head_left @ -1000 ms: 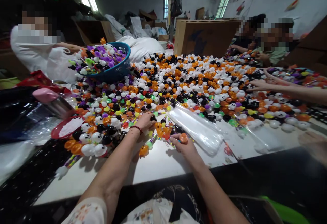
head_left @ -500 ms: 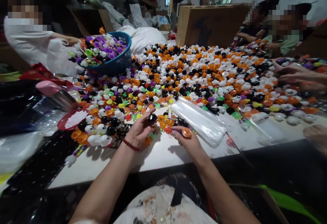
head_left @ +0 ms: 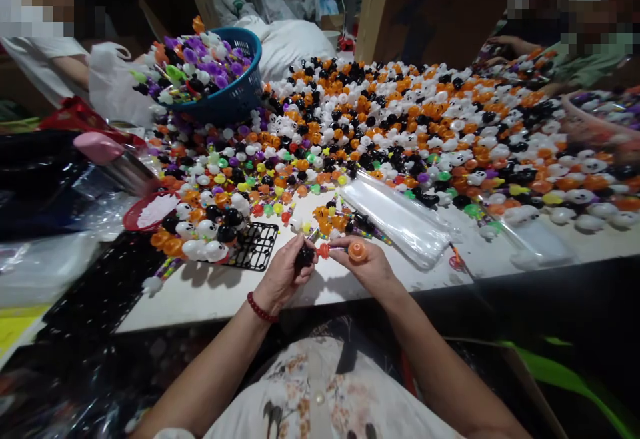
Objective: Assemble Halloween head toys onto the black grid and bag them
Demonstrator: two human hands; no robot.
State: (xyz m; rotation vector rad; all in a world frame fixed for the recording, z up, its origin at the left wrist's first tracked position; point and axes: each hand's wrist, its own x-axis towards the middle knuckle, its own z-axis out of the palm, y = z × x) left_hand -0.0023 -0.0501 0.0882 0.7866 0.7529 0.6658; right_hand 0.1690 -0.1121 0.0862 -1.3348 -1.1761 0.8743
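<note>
My left hand point(head_left: 283, 271), with a red bead bracelet at the wrist, has its fingers closed round a shiny black topper point(head_left: 304, 256). My right hand point(head_left: 374, 267) pinches a small stick with an orange round end point(head_left: 357, 251). A red-orange ribbed piece point(head_left: 324, 251) at the stick's other end points at the black topper; whether they touch I cannot tell. Just beyond my hands lies a small group of orange pumpkin toppers point(head_left: 327, 217) on patterned sticks. Clear plastic bags point(head_left: 395, 219) lie in a stack right of them.
A big heap of orange, white and black toppers point(head_left: 400, 112) covers the table's far part. At left stand a blue basket point(head_left: 245, 85) of toppers, a black grid rack point(head_left: 257, 245) and a red dish point(head_left: 137, 215) of white powder. Co-workers sit across and at right.
My left hand has closed round the black topper and come close to my right hand, which still holds the orange-ended stick. The view has tilted downward.
</note>
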